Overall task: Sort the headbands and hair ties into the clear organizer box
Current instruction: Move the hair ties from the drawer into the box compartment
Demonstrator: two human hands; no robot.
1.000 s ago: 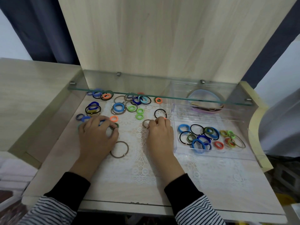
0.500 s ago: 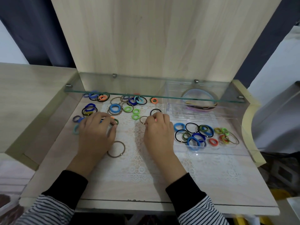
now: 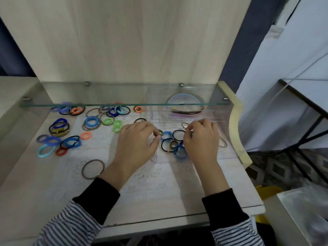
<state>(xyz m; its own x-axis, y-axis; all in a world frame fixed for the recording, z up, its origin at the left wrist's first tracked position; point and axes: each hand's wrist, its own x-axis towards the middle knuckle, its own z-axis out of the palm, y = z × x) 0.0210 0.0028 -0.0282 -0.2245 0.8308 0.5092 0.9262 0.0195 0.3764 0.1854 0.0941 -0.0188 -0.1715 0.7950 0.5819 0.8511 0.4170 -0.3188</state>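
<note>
Many coloured hair ties (image 3: 92, 121) lie scattered on the left half of the desk. The clear organizer box (image 3: 229, 153) sits at the right, with several ties (image 3: 170, 144) in its front compartment and headbands (image 3: 186, 110) in its back one. My left hand (image 3: 136, 144) is at the box's left edge, pinching a small green-and-black striped tie (image 3: 159, 133). My right hand (image 3: 202, 139) hovers over the box's front compartment, fingertips pinching a thin grey-brown tie (image 3: 185, 124). A large grey tie (image 3: 92, 169) lies alone near my left forearm.
A glass shelf (image 3: 124, 104) runs across just above the far ties and box. A tall wooden panel (image 3: 124, 41) stands behind. A lace mat (image 3: 150, 174) covers the desk's middle. The desk's right edge (image 3: 237, 130) borders the box; a black-framed table (image 3: 305, 103) is beyond.
Both hands have moved right from the loose ties to the box, the left carrying the striped tie, the right carrying the thin grey-brown tie. The camera has swung right too.
</note>
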